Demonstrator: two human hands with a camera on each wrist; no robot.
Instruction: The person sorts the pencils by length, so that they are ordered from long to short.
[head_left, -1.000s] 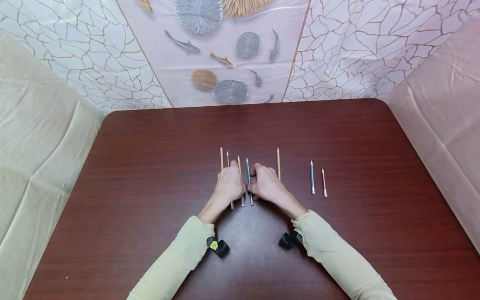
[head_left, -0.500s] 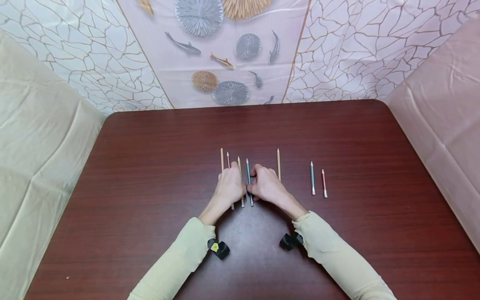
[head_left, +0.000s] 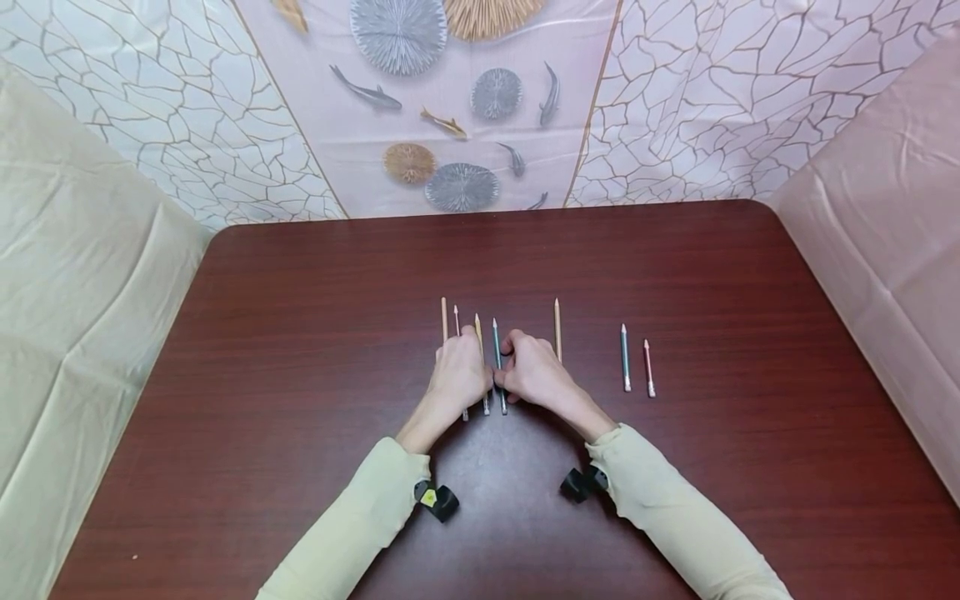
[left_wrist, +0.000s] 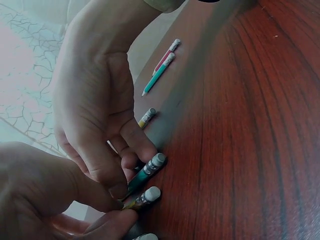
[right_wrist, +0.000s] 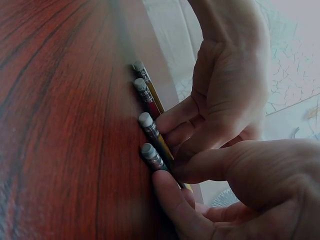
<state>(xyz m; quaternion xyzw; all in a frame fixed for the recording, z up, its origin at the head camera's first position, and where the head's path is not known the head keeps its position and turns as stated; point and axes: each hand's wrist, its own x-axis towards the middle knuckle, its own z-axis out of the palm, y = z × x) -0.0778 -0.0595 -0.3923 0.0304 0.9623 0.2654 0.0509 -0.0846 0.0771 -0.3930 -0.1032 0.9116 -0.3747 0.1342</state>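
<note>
Near the table's middle, my left hand (head_left: 461, 367) pinches a yellow pencil (head_left: 478, 323) between thumb and finger. Close beside it, the fingers of my right hand (head_left: 534, 371) pinch a teal pencil (head_left: 496, 337). Both pencils lie on the table, points away from me. The wrist views show the teal pencil's white eraser (right_wrist: 148, 150) and the yellow pencil's eraser (left_wrist: 152, 193) side by side. Left of these, a red pencil (head_left: 456, 318) and a yellow-tan pencil (head_left: 444, 315) lie partly hidden by my left hand.
Another yellow pencil (head_left: 557, 327) lies just beyond my right hand, its lower end covered. Farther right are a shorter teal pencil (head_left: 625, 357) and a short red pencil (head_left: 649, 368). The brown table (head_left: 315, 300) is bordered by a patterned backdrop (head_left: 465, 108) and pale side cloths.
</note>
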